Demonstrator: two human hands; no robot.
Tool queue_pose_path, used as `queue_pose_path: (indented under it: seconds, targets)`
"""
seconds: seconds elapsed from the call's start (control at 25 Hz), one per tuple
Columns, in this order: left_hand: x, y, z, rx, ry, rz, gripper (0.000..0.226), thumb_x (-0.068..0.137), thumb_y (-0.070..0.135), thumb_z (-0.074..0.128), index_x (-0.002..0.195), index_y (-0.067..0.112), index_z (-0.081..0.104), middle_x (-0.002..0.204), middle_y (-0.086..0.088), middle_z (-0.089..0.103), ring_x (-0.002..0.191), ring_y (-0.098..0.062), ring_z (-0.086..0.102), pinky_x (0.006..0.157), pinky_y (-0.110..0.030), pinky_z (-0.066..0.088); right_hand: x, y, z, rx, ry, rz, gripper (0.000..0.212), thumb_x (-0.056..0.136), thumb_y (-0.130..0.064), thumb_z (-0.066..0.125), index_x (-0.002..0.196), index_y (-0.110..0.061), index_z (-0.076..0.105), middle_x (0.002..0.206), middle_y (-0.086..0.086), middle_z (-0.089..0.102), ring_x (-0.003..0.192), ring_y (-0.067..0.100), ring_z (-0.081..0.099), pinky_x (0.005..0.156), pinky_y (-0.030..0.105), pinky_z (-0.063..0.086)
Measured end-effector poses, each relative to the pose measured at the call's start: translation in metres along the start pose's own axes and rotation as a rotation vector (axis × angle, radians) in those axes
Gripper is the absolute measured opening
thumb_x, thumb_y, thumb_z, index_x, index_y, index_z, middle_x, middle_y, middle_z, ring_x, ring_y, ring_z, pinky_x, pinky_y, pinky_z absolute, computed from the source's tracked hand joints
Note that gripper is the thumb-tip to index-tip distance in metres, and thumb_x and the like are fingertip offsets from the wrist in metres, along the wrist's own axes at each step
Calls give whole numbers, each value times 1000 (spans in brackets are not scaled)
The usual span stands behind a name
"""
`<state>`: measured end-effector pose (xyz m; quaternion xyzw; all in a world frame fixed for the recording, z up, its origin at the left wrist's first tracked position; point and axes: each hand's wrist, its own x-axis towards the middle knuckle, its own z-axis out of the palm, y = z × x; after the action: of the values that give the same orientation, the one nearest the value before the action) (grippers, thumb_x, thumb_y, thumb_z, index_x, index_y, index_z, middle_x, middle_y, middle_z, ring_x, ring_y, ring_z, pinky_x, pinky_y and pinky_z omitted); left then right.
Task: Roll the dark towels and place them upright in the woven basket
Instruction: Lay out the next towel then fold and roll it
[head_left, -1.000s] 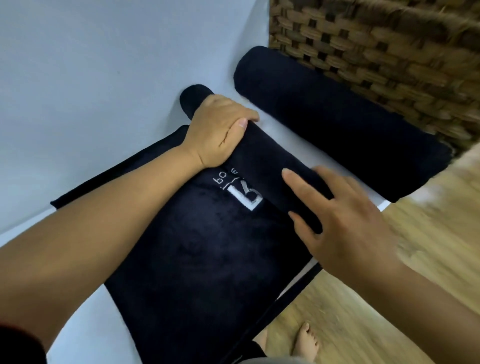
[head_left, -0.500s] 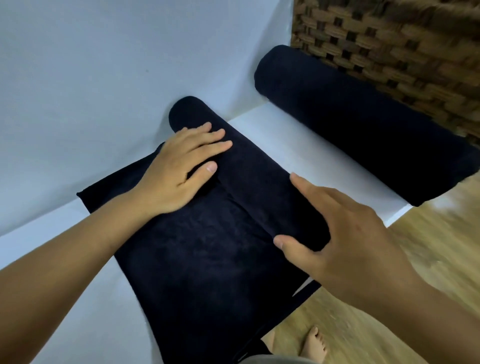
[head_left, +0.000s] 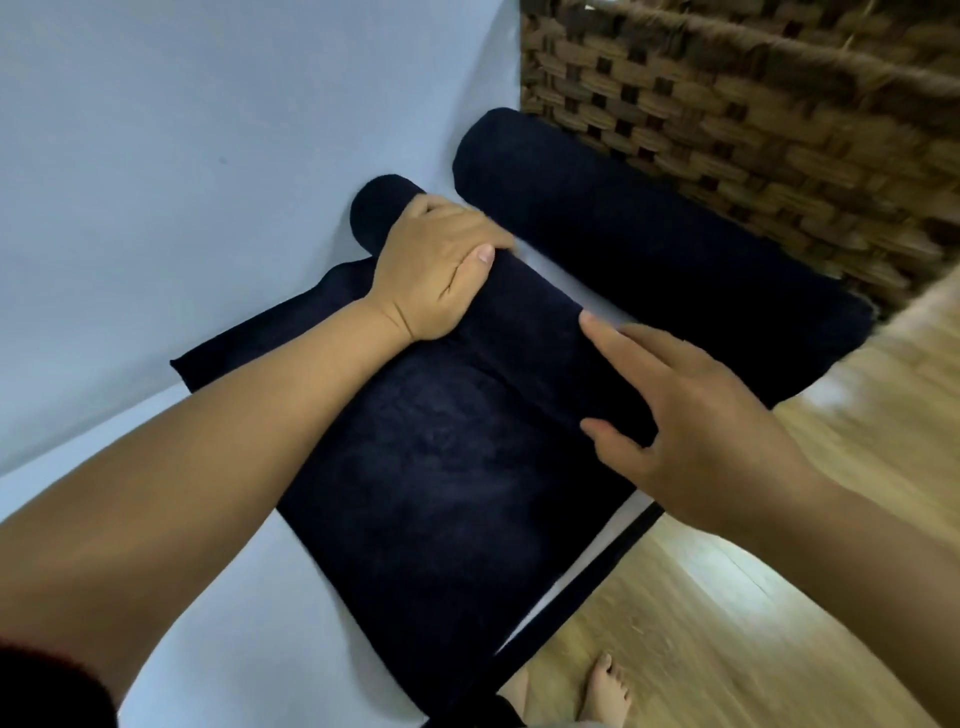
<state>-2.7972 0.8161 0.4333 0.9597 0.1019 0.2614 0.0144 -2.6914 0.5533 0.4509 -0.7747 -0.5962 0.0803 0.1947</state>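
Observation:
A dark navy towel (head_left: 441, 493) lies on the white table (head_left: 208, 597), its far end wound into a thick roll (head_left: 524, 338). My left hand (head_left: 436, 270) grips the roll's left part, fingers curled over its far side and thumb on top. Over the roll's right part, my right hand (head_left: 691, 415) rests with fingers nearly straight and thumb at the near side. A second, fully rolled dark towel (head_left: 649, 260) lies on its side just beyond, against the woven basket (head_left: 753, 130). The basket's inside is out of view.
A pale wall (head_left: 208, 156) runs along the table's left and back. The table's dark front edge (head_left: 587, 582) is at the lower right, with wooden floor (head_left: 779, 597) and bare feet (head_left: 602, 691) below it.
My left hand went from lying flat on the towel to curling over the roll. The roll has turned farther from me, toward the finished roll, and my right hand followed it.

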Motion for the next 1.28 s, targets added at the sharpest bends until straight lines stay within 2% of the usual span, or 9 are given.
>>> queue_pose_path:
  seconds: [0.2,0.32,0.4,0.48,0.56,0.68,0.88,1.08,1.28]
  targets:
    - [-61,1,-21,-87,-52,-51,52,94,16,29,140,12,52,144,-2,51,142,-22,36,119,-53,14,-23,-32,31,-387,182,-124,72,80,-23,74,145,-14,44,137,23,49,101,41,53,84,51,47]
    - [-97,4,-39,-130,-71,-118,50,95,10,36,145,9,43,153,-6,39,148,-25,23,120,-59,10,-32,-45,21,-163,206,-189,60,84,-46,66,138,-25,53,141,5,53,112,33,52,88,39,46]
    - [-117,4,-48,-114,-61,-122,48,97,11,40,144,8,43,153,-8,38,148,-27,23,119,-59,14,-30,-50,5,123,121,-51,69,78,-66,55,142,-42,42,138,-18,48,119,13,48,87,24,43]
    - [-124,6,-57,-90,-35,-134,44,97,16,40,140,7,49,149,-7,43,145,-27,31,118,-56,20,-29,-51,0,265,-44,74,87,72,-75,50,147,-53,13,137,-28,37,119,1,44,89,22,46]
    - [-108,8,-63,-49,4,-132,39,97,20,40,129,8,58,136,-8,55,132,-28,46,113,-53,27,-31,-52,3,222,-129,73,92,75,-71,51,145,-55,-4,134,-32,33,112,-1,47,89,22,49]
    - [-64,3,-59,-4,-36,-70,41,96,22,36,125,10,63,128,-7,61,118,-25,55,111,-51,29,-32,-52,8,146,-107,1,89,80,-64,48,147,-51,-9,131,-28,33,108,1,46,87,20,48]
    - [-15,4,-25,-51,-130,-69,52,95,22,28,141,23,51,147,1,50,134,-15,47,116,-49,24,-15,-7,6,-23,85,-26,83,80,-49,57,152,-40,17,140,-4,43,111,19,48,88,32,49]
    - [-37,8,-24,-76,-62,-64,53,93,16,30,143,20,49,151,0,45,145,-23,31,118,-57,14,-18,5,23,-339,219,-169,72,82,-27,70,147,-27,39,141,18,45,101,40,51,84,50,48]
    - [-89,14,-40,-129,-85,-141,56,90,12,38,145,16,44,155,0,36,150,-27,17,117,-65,5,-20,-19,1,29,199,-117,65,80,-63,56,140,-39,49,141,-5,50,116,24,52,89,36,49]
